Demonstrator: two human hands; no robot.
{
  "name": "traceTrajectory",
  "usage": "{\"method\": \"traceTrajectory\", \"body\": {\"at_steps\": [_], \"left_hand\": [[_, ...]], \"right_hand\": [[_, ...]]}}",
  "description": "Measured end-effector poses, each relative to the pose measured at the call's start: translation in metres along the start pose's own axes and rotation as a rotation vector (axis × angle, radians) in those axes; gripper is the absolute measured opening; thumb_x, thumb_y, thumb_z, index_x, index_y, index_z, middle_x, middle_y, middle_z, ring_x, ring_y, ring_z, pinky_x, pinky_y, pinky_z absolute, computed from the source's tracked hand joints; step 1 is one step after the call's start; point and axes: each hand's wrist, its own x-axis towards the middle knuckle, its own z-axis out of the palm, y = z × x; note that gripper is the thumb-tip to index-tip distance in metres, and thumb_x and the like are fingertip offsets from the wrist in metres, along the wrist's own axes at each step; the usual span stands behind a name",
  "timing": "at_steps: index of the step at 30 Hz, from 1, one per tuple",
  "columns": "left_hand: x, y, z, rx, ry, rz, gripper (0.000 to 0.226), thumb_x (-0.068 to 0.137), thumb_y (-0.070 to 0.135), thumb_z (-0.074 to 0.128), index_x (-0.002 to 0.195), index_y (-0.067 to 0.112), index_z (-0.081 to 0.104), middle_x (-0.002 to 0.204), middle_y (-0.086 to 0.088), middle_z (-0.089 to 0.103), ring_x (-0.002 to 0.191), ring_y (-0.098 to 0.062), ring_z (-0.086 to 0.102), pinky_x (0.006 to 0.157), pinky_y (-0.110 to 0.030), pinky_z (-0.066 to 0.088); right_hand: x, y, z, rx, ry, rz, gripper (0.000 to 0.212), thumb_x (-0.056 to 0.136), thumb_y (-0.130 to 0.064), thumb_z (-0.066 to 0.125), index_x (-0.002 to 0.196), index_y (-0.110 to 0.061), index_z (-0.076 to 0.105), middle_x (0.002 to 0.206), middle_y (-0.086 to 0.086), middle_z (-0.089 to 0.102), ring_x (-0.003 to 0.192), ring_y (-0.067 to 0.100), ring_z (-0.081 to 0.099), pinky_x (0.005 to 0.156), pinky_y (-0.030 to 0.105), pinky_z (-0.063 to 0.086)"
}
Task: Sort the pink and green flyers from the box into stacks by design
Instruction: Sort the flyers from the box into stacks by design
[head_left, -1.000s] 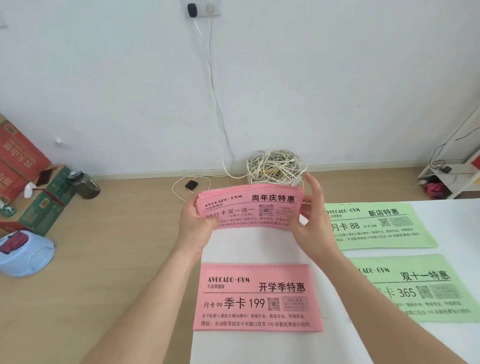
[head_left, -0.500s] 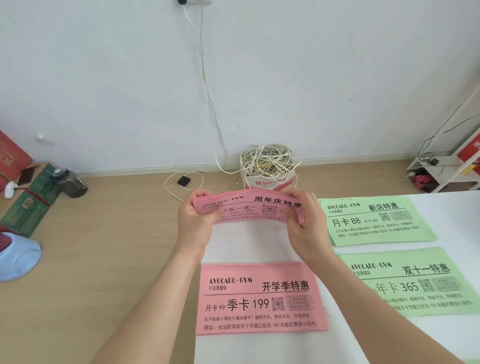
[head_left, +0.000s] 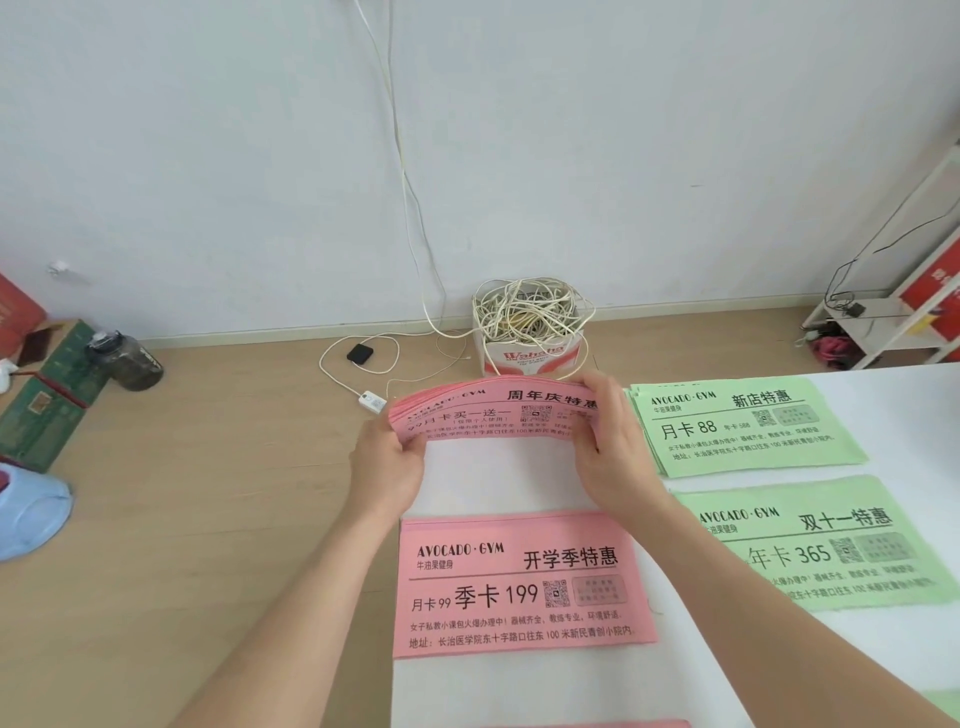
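Note:
My left hand and my right hand each grip one end of a thick bundle of pink flyers, bowed upward just above the far left of the white table. A second pink stack of another design lies flat nearer to me. Two green stacks lie to the right: one far, one near. A pink edge shows at the bottom of the frame. No box of flyers is in view.
On the wooden floor beyond the table stand a carton full of tangled white cable, a black adapter and a dark jar. A blue plastic object lies at left. A white rack stands at right.
Both hands have lowered the pink bundle from chest height toward the table's far left. It now bows upward between them. The lying stacks have not moved.

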Motion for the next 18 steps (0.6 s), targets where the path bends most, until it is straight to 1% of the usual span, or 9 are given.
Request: {"method": "traceTrajectory", "body": {"at_steps": [2,5,7,9,11,13,15,16,18], "left_hand": [[-0.003,0.005,-0.002,0.0,-0.003,0.012,0.024,0.085,0.001,0.055,0.102,0.018,0.061,0.092,-0.004,0.067,0.09,-0.025,0.061,0.071,-0.027,0.041],[-0.005,0.015,-0.011,-0.093,0.021,-0.052,0.033,0.083,-0.002,0.056,0.102,0.025,0.051,0.094,0.005,0.065,0.092,-0.02,0.061,0.072,-0.028,0.041],[-0.007,0.017,-0.015,-0.141,0.008,-0.127,0.043,0.079,-0.002,0.06,0.11,0.025,0.047,0.093,0.006,0.067,0.095,-0.018,0.063,0.075,-0.03,0.043],[-0.012,0.016,-0.016,-0.035,-0.043,-0.177,0.055,0.078,0.002,0.062,0.125,0.022,0.042,0.088,0.008,0.066,0.094,-0.019,0.062,0.073,-0.03,0.04],[-0.021,0.015,-0.015,0.162,-0.075,-0.152,0.061,0.079,0.008,0.062,0.134,0.017,0.037,0.094,0.004,0.065,0.097,-0.022,0.059,0.072,-0.03,0.039],[-0.027,0.015,-0.014,0.276,-0.071,-0.103,0.059,0.079,0.011,0.06,0.133,0.019,0.037,0.104,-0.002,0.061,0.101,-0.024,0.057,0.073,-0.03,0.039],[-0.03,0.014,-0.014,0.321,-0.05,-0.064,0.056,0.078,0.013,0.061,0.129,0.021,0.04,0.11,-0.003,0.053,0.103,-0.024,0.053,0.075,-0.03,0.036],[-0.031,0.013,-0.014,0.331,-0.049,-0.039,0.056,0.077,0.014,0.063,0.129,0.022,0.042,0.113,-0.003,0.049,0.106,-0.024,0.051,0.079,-0.029,0.037],[-0.031,0.012,-0.014,0.353,-0.092,0.016,0.06,0.076,0.021,0.069,0.131,0.023,0.045,0.122,-0.003,0.044,0.118,-0.021,0.044,0.093,-0.027,0.034]], "right_hand": [[0.004,-0.001,-0.002,-0.004,-0.025,0.028,0.05,0.082,0.014,0.046,0.127,-0.009,0.048,0.114,0.009,0.056,0.098,0.002,0.042,0.084,0.001,0.029],[0.013,-0.016,-0.011,0.006,-0.049,0.061,0.059,0.079,0.014,0.045,0.128,-0.018,0.047,0.114,0.001,0.058,0.096,0.009,0.048,0.075,0.01,0.034],[0.019,-0.024,-0.02,-0.004,-0.077,0.127,0.065,0.078,0.013,0.044,0.13,-0.025,0.041,0.102,-0.005,0.06,0.079,0.013,0.053,0.062,0.013,0.038],[0.023,-0.026,-0.022,-0.051,-0.168,0.285,0.07,0.08,0.012,0.042,0.135,-0.031,0.032,0.087,-0.003,0.059,0.064,0.013,0.053,0.05,0.02,0.041],[0.021,-0.024,-0.016,-0.111,-0.278,0.431,0.075,0.08,0.011,0.041,0.141,-0.028,0.025,0.082,0.002,0.057,0.062,0.015,0.053,0.046,0.027,0.038],[0.019,-0.024,-0.01,-0.17,-0.322,0.488,0.076,0.08,0.01,0.042,0.146,-0.022,0.02,0.084,0.008,0.057,0.063,0.02,0.053,0.048,0.028,0.035],[0.018,-0.026,-0.005,-0.22,-0.323,0.478,0.078,0.08,0.009,0.044,0.148,-0.018,0.016,0.083,0.009,0.054,0.068,0.024,0.051,0.054,0.028,0.034],[0.017,-0.027,-0.004,-0.247,-0.324,0.466,0.079,0.08,0.008,0.045,0.148,-0.017,0.015,0.083,0.009,0.053,0.071,0.024,0.05,0.057,0.029,0.034],[0.017,-0.028,-0.002,-0.307,-0.326,0.45,0.078,0.082,0.007,0.047,0.149,-0.016,0.013,0.093,0.01,0.053,0.079,0.025,0.049,0.064,0.03,0.035]]}}
